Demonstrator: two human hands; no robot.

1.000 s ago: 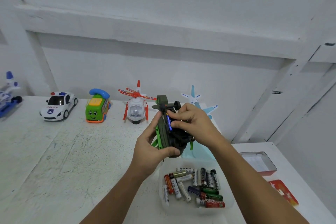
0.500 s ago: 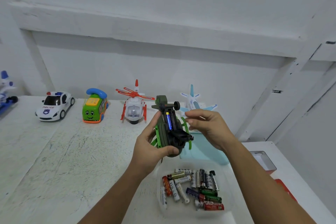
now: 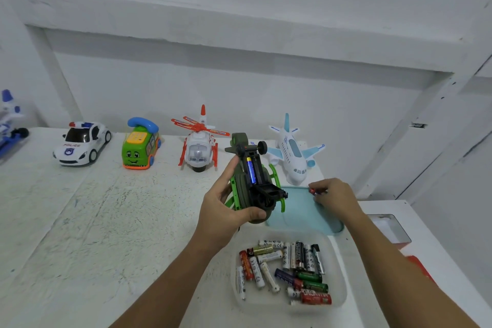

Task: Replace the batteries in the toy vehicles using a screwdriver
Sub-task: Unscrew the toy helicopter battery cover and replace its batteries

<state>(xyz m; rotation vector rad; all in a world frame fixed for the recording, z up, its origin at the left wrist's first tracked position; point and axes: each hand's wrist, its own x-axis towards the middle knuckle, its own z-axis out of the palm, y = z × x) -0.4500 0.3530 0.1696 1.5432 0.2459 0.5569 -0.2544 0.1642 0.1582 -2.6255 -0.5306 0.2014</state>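
At ten o'clock on the table (image 3: 106, 221) stand a police car (image 3: 81, 145), a green bus (image 3: 141, 146) and a white helicopter (image 3: 199, 148). The left hand (image 3: 223, 210) curls its fingers round the upturned green toy (image 3: 243, 189), mid-frame above the table, a blue battery (image 3: 250, 170) in its open bay. At its three o'clock the right hand (image 3: 336, 196) pinches a red battery (image 3: 314, 191) over the teal tray (image 3: 306, 213).

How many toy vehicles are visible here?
6: blue-white toy at the left edge, cut off; police car, green bus, white helicopter and airplane along the wall; green helicopter in the left hand.
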